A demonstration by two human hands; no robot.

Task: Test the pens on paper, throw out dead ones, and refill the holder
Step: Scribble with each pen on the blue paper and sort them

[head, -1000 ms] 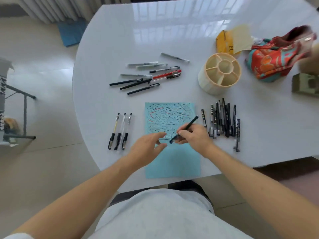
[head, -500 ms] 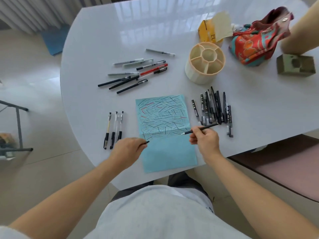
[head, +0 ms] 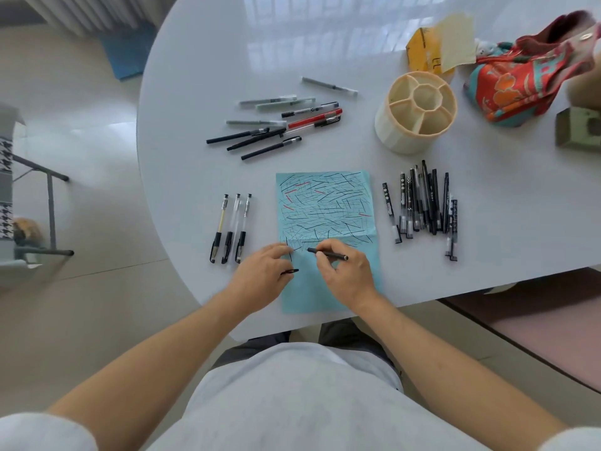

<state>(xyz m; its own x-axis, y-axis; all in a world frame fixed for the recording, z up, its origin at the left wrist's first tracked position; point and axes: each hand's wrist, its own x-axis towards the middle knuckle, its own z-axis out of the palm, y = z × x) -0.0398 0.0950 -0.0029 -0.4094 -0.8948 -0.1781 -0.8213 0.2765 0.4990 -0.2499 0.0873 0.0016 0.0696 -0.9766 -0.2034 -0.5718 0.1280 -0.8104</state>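
Right hand [head: 348,271] grips a black pen [head: 328,254], left hand [head: 263,275] pinches its cap [head: 290,271]; holder [head: 416,115] compartments bare

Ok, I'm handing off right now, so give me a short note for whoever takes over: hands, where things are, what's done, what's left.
Right hand grips an uncapped black pen, tip at the blue paper.
Left hand holds the pen's cap and rests at the paper's left edge.
Paper's upper half is dense with test strokes.
Three pens lie left of the paper, a black bunch to its right, a mixed group beyond it.
Holder stands empty.
Left: test this pen, sort it, discard any dead ones, fill the holder.
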